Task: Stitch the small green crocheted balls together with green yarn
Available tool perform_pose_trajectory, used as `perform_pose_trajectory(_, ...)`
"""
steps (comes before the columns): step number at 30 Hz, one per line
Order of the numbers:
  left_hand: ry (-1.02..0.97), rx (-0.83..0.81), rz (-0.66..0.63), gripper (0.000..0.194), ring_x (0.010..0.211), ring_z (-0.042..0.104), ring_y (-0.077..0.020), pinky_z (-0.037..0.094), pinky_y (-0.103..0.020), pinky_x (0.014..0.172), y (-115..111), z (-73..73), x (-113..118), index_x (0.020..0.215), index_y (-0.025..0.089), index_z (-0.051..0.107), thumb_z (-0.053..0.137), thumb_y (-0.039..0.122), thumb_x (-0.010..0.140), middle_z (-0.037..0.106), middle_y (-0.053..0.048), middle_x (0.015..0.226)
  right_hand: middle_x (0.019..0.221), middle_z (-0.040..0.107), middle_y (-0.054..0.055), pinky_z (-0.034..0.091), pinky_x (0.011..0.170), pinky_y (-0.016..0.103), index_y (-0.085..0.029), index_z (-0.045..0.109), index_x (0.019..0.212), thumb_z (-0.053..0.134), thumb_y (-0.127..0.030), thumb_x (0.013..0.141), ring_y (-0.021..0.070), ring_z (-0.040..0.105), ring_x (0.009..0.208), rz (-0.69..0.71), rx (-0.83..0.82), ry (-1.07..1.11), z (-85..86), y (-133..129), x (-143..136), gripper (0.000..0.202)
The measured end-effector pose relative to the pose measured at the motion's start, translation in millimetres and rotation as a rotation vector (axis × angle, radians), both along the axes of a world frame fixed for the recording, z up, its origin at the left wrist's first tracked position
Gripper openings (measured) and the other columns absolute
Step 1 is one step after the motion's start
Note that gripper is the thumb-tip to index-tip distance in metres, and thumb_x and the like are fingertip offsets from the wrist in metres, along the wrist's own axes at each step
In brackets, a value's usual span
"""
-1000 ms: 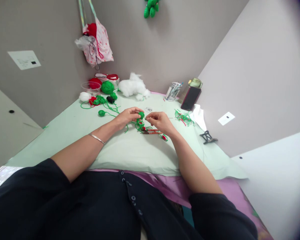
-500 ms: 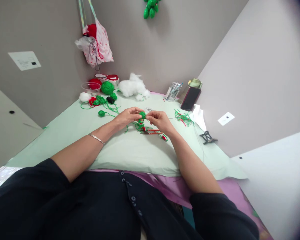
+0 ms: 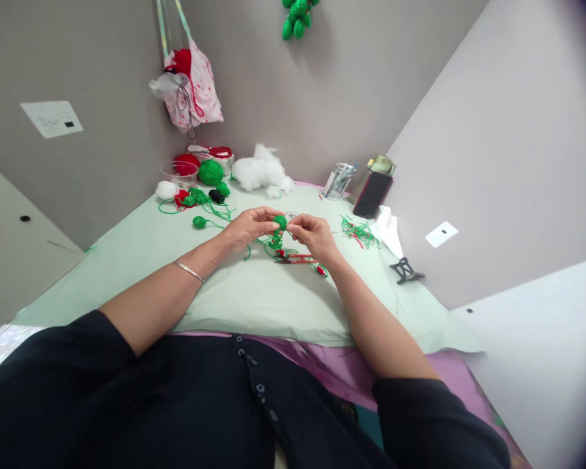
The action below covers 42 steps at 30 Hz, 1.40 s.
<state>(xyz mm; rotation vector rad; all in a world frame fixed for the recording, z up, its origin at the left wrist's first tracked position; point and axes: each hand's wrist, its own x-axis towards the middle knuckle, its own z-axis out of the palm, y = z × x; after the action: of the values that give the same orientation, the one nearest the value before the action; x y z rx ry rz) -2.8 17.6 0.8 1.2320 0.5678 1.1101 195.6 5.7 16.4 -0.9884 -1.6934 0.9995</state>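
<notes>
Between my fingertips is a small green crocheted ball [image 3: 280, 223], held over the middle of the table. My left hand [image 3: 254, 228] pinches it from the left. My right hand [image 3: 313, 236] is closed in a pinch at the ball's right side; whatever lies between its fingertips is too small to make out. Green and red yarn pieces [image 3: 276, 243] hang or lie just below the ball. Orange-handled thread snips [image 3: 300, 258] rest under my right hand, with a small red and green piece [image 3: 321, 270] by their handle end.
Green yarn balls [image 3: 209, 172], a plastic tub [image 3: 179, 170] and white stuffing [image 3: 261, 170] sit at the back. A pen cup [image 3: 339, 181], phone [image 3: 372, 194] and bottle [image 3: 381, 164] stand back right. Yarn scraps [image 3: 359, 232] and a black claw clip [image 3: 407, 270] lie right.
The green ball has shifted very slightly and shows a little more between my fingers. Both hands keep nearly the same pose; the whole view has moved a touch.
</notes>
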Motion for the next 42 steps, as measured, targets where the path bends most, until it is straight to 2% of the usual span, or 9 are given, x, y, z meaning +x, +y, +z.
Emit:
perform_pose_trajectory(10,0.068,0.076,0.090,0.042,0.079,0.067,-0.0159,0.049,-0.033,0.082,5.1,-7.4,-0.1,0.100,0.015,0.073,0.090,0.031,0.064,0.074,-0.004,0.089,0.064,0.059,-0.002,0.036,0.056,0.026,-0.015,0.073,0.089,0.068,-0.038,0.077,0.0100,0.046,0.058,0.062,-0.008,-0.102,7.5,-2.5,6.7,0.026)
perform_pose_trajectory(15,0.087,0.105,0.168,0.039,0.081,0.067,-0.0164,0.049,-0.034,0.083,2.3,-8.4,3.5,0.095,0.015,0.073,0.089,0.028,0.062,0.074,-0.004,0.090,0.059,0.057,-0.003,0.035,0.055,0.026,-0.015,0.071,0.083,0.068,-0.036,0.074,0.0096,0.044,0.055,-0.001,-0.016,-0.081,1.6,0.3,2.0,0.023)
perform_pose_trajectory(21,0.079,0.097,0.156,0.039,0.079,0.066,-0.0156,0.049,-0.032,0.081,1.4,-9.8,5.5,0.095,0.014,0.073,0.088,0.028,0.062,0.073,-0.004,0.089,0.058,0.057,-0.003,0.034,0.053,0.025,-0.017,0.064,0.073,0.071,-0.041,0.071,0.0090,0.043,0.054,-0.012,-0.054,0.027,-5.5,0.9,-7.1,0.024)
perform_pose_trajectory(28,0.079,0.138,0.200,0.039,0.083,0.067,-0.0163,0.049,-0.033,0.084,1.6,-3.8,2.7,0.095,0.015,0.072,0.087,0.024,0.061,0.072,-0.003,0.091,0.065,0.060,-0.001,0.037,0.058,0.027,-0.018,0.071,0.078,0.070,-0.037,0.073,0.0106,0.046,0.059,-0.047,0.107,-0.071,-1.3,5.1,0.7,0.019)
perform_pose_trajectory(31,0.094,0.131,0.225,0.039,0.081,0.067,-0.0159,0.048,-0.033,0.084,0.6,-3.8,3.1,0.096,0.015,0.072,0.087,0.025,0.061,0.071,-0.003,0.089,0.066,0.062,-0.001,0.038,0.056,0.028,-0.018,0.071,0.082,0.069,-0.033,0.073,0.0105,0.046,0.057,-0.037,0.083,-0.093,-3.7,6.8,3.1,0.018)
perform_pose_trajectory(38,0.097,0.007,0.111,0.037,0.071,0.063,-0.0144,0.047,-0.031,0.074,-2.5,-13.6,8.7,0.091,0.014,0.074,0.089,0.031,0.062,0.070,-0.003,0.078,0.065,0.058,-0.004,0.038,0.054,0.025,-0.019,0.061,0.089,0.068,-0.031,0.073,0.0089,0.047,0.056,-0.002,0.100,0.025,-9.9,8.0,-7.5,0.021)
perform_pose_trajectory(42,0.012,-0.092,0.089,0.039,0.075,0.061,-0.0123,0.047,-0.028,0.077,-3.0,-8.1,5.8,0.091,0.016,0.076,0.092,0.033,0.060,0.071,-0.003,0.086,0.065,0.058,-0.005,0.041,0.053,0.024,-0.020,0.060,0.090,0.068,-0.032,0.075,0.0092,0.050,0.056,0.036,0.099,0.027,-5.1,6.0,-11.4,0.021)
